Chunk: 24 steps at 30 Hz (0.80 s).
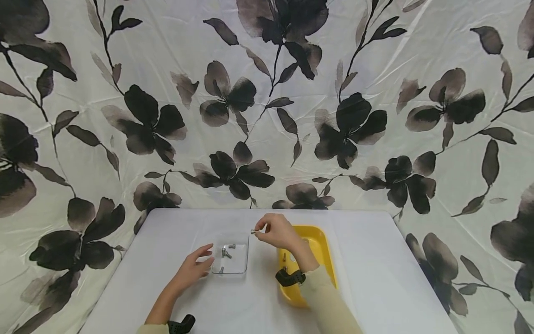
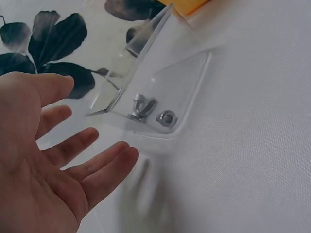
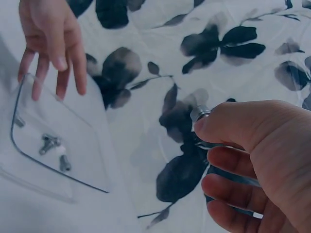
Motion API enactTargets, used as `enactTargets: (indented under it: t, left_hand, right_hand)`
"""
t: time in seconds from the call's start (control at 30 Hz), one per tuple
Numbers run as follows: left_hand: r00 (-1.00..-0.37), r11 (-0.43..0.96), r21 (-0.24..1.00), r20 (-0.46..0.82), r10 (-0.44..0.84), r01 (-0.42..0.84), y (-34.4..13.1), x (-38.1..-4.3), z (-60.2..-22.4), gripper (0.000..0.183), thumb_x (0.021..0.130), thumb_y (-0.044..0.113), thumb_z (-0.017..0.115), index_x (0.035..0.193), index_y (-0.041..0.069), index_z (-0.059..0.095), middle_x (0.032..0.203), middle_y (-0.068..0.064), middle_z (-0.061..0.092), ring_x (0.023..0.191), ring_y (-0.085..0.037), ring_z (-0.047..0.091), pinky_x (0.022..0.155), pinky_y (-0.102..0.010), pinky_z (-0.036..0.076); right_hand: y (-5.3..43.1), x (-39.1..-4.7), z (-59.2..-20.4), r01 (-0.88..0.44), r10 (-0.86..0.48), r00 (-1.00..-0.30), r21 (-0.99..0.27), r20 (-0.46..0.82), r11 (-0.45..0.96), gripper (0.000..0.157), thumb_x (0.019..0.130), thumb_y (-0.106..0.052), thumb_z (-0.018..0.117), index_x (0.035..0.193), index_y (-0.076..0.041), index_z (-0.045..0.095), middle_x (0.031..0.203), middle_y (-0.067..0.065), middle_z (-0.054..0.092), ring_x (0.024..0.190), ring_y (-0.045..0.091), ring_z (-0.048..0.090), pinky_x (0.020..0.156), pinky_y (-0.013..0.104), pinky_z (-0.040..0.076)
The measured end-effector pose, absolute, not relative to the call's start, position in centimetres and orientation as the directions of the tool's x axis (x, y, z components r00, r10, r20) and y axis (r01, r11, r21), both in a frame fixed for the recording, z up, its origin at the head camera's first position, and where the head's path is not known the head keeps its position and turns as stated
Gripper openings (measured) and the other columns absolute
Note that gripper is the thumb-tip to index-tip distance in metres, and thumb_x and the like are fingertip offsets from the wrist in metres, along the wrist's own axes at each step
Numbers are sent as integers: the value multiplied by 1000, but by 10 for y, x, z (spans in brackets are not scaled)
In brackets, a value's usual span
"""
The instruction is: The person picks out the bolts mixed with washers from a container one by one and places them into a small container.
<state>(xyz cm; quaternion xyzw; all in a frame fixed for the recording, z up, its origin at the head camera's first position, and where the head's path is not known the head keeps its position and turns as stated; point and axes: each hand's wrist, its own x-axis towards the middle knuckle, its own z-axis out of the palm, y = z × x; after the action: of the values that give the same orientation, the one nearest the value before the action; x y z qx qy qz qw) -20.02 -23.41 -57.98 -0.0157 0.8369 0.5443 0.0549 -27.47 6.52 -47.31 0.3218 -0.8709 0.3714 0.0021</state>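
Between thumb and fingertips, my right hand [image 1: 278,232] pinches a small silver bolt [image 1: 253,231]. In the right wrist view the bolt's round head [image 3: 199,113] sticks out past the thumb; its shank is mostly hidden by the fingers. The hand is above the table, between the clear plastic box [image 1: 238,270] and the yellow tray [image 1: 329,260]. Several silver bolts [image 1: 226,253] lie loose in the box. My left hand [image 1: 193,269] is at the box's left side with fingers spread and nothing held; whether its fingertips touch the box I cannot tell.
Beneath my right forearm, the yellow tray holds several small metal parts [image 1: 285,258], partly hidden by the wrist. A white cloth covers the table [image 1: 375,278]. Behind it hangs a white curtain [image 1: 267,139] with dark flowers. Each wrist wears a black band [image 1: 290,278].
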Motion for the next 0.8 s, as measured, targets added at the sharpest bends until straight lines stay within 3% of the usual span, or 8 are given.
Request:
enactTargets:
  t: [0.3, 0.8]
  left_hand:
    - [-984, 298, 942, -173, 33, -156, -228, -204, -594, 57, 100, 33, 55, 150, 14, 36, 133, -21, 48, 103, -32, 58, 77, -39, 58]
    - [-984, 272, 947, -181, 4, -173, -222, -211, -601, 52, 100, 20, 56, 149, 17, 40, 132, -21, 45, 98, -28, 56, 70, -34, 58]
  right_hand:
    - [57, -278, -479, -556, -532, -804, -652, 265, 515, 5, 84, -17, 75, 89, -17, 75, 85, -8, 64, 84, 25, 63, 67, 22, 50]
    - [36, -277, -491, -520, -524, -815, -713, 249, 470, 4, 85, -15, 75, 89, -15, 76, 83, -10, 64, 74, 9, 56, 63, 20, 50]
